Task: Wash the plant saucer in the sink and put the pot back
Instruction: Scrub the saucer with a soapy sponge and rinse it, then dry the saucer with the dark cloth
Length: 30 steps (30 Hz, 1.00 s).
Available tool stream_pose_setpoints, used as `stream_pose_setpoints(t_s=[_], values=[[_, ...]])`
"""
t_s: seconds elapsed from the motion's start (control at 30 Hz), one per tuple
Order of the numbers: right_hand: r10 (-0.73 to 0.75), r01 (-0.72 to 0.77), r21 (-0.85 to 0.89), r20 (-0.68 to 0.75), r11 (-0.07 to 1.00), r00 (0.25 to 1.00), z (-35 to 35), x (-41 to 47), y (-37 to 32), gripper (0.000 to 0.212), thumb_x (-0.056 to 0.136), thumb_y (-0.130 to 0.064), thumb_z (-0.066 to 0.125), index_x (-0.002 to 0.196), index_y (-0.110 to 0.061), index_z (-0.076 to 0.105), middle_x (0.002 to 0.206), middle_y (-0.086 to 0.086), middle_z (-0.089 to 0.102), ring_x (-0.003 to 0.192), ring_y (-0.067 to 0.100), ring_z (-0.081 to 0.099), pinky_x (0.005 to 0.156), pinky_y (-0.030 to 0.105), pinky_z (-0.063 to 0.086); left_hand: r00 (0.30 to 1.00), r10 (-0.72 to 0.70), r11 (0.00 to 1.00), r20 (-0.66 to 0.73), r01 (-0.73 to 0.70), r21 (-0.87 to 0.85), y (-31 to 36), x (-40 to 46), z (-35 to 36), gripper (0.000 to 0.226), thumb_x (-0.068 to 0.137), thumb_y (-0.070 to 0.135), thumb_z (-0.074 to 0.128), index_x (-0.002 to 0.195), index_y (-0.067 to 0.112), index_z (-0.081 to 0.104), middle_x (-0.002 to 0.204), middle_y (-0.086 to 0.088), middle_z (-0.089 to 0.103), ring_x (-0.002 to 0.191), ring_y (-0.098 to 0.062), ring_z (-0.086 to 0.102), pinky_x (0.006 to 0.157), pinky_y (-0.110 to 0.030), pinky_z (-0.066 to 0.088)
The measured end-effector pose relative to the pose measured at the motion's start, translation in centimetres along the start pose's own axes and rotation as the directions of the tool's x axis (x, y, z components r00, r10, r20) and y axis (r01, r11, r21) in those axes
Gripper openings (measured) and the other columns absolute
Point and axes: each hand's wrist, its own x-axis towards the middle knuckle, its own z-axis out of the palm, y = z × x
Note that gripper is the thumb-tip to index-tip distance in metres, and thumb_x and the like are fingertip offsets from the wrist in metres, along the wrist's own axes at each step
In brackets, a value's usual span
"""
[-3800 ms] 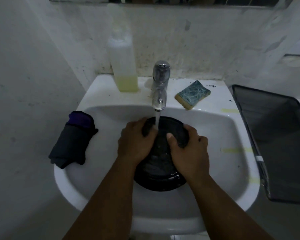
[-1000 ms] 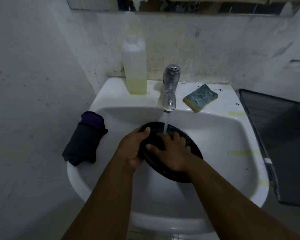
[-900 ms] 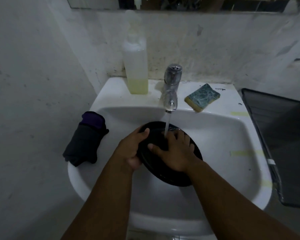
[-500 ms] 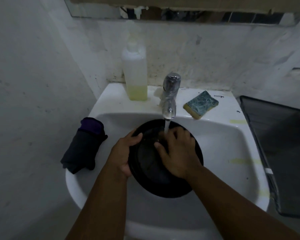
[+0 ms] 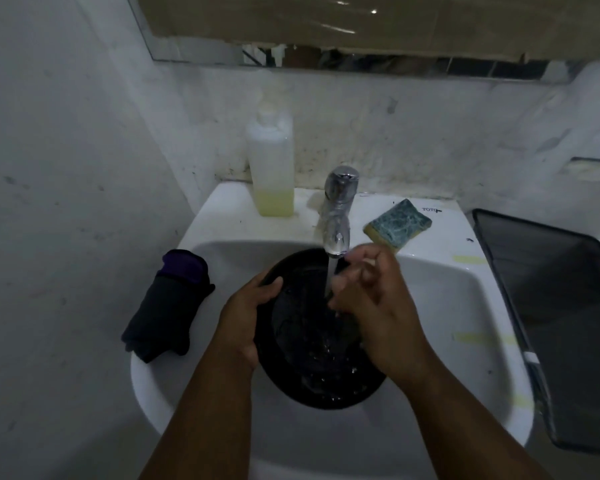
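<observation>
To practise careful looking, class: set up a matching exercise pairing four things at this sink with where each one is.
Things:
1 saucer
2 sponge
3 rolled cloth
4 soap bottle

Places:
A left of the tap, on the back ledge
B in the basin under running water
C on the sink's left rim
D right of the tap

Pairs: 1-B, 2-D, 3-C, 4-A

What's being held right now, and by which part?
The left hand grips the black saucer by its left rim; the right hand holds nothing.
</observation>
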Motion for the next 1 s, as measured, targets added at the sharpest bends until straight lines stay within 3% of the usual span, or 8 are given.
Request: stream_pose_setpoints(t_s=[0.13, 0.23, 0.4, 0.53, 0.7, 0.8, 0.93, 1.0], values=[[0.056, -0.047, 0.217, -0.036, 0.975, 0.998, 0.3, 3.7, -3.7, 0.04, 0.098, -0.015, 0.057, 0.13, -0.037, 0.049, 0.084, 0.011, 0.071, 0.064, 0.027, 0.066, 0.057, 0.032, 0.047, 1.0, 0.003, 1.0, -0.018, -0.004, -0.015, 0.0, 0.0, 0.0, 0.046, 0.092, 0.01, 0.06, 0.138, 0.005, 0.061, 0.139, -0.029, 0.059, 0.123, -0.046, 0.059, 0.109, -0.056, 0.044], [0.09, -0.09, 0.281, 0.013, 0.955, 0.996, 0.5, 6.3, -5.2, 0.045, 0.103, -0.016, 0.05, 0.142, -0.038, 0.043, 0.095, 0.009, 0.075, 0.06, 0.027, 0.064, 0.052, 0.028, 0.042, 0.999, 0.013, 1.0, -0.03, -0.014, -0.023, 0.2, -0.2, 0.2, 0.04, 0.092, 0.011, 0.057, 0.131, 0.008, 0.068, 0.132, -0.024, 0.065, 0.112, -0.04, 0.067, 0.094, -0.046, 0.055], [0.095, -0.09, 0.225, -0.011, 0.97, 0.995, 1.0, 8.0, -5.6, 0.029, 0.094, -0.022, 0.056, 0.118, -0.037, 0.063, 0.117, 0.002, 0.073, 0.065, 0.026, 0.068, 0.056, 0.032, 0.041, 0.996, 0.056, 0.994, -0.071, -0.063, -0.095, 0.5, -0.4, 0.2, 0.04, 0.089, 0.015, 0.06, 0.128, 0.009, 0.071, 0.126, -0.02, 0.07, 0.108, -0.037, 0.069, 0.092, -0.047, 0.057], [0.068, -0.055, 0.191, -0.06, 0.98, 0.996, 1.2, 7.7, -5.0, 0.022, 0.098, -0.015, 0.055, 0.112, -0.028, 0.066, 0.111, 0.002, 0.076, 0.066, 0.023, 0.068, 0.055, 0.028, 0.043, 0.996, 0.064, 0.993, -0.056, -0.069, -0.092, 0.6, -0.5, 0.4, 0.03, 0.089, 0.013, 0.059, 0.108, 0.012, 0.081, 0.121, -0.019, 0.072, 0.101, -0.035, 0.073, 0.084, -0.044, 0.062], [-0.004, 0.011, 0.114, -0.059, 0.993, 0.998, 0.7, 5.9, -3.3, 0.028, 0.091, -0.019, 0.055, 0.113, -0.013, 0.07, 0.101, 0.009, 0.077, 0.076, 0.014, 0.069, 0.061, 0.015, 0.047, 0.997, 0.08, 0.992, -0.012, -0.081, -0.093, 0.7, -0.4, 0.5, 0.033, 0.095, 0.008, 0.051, 0.104, 0.013, 0.083, 0.119, -0.018, 0.074, 0.101, -0.033, 0.074, 0.085, -0.044, 0.062], [0.001, 0.002, 0.07, -0.044, 0.998, 0.999, 0.6, 5.9, -3.2, 0.031, 0.088, -0.025, 0.058, 0.117, -0.019, 0.069, 0.107, 0.004, 0.076, 0.079, 0.018, 0.069, 0.066, 0.015, 0.047, 0.994, 0.106, 0.993, -0.006, -0.106, -0.056, 0.9, -0.6, 0.7, 0.035, 0.094, 0.005, 0.05, 0.106, 0.013, 0.082, 0.119, -0.019, 0.073, 0.102, -0.035, 0.073, 0.087, -0.046, 0.061], [-0.053, 0.05, -0.043, -0.075, 0.998, 0.996, 1.4, 2.9, -2.3, 0.044, 0.09, -0.024, 0.062, 0.132, -0.035, 0.057, 0.108, -0.002, 0.07, 0.1, 0.011, 0.067, 0.086, 0.025, 0.053, 0.988, 0.149, 0.988, -0.047, -0.148, 0.038, 0.9, -1.4, 0.6, 0.038, 0.087, 0.003, 0.058, 0.12, 0.01, 0.075, 0.126, -0.021, 0.07, 0.112, -0.04, 0.069, 0.098, -0.052, 0.055], [-0.036, 0.027, -0.058, -0.161, 0.998, 0.986, 1.8, 0.6, -1.7, 0.048, 0.088, -0.021, 0.065, 0.13, -0.04, 0.049, 0.108, -0.003, 0.068, 0.096, 0.004, 0.066, 0.083, 0.014, 0.05, 0.972, 0.197, 0.977, -0.13, -0.182, 0.115, 0.7, -1.9, 0.4, 0.047, 0.082, 0.0, 0.066, 0.128, 0.01, 0.07, 0.128, -0.019, 0.07, 0.118, -0.041, 0.066, 0.107, -0.056, 0.048]])
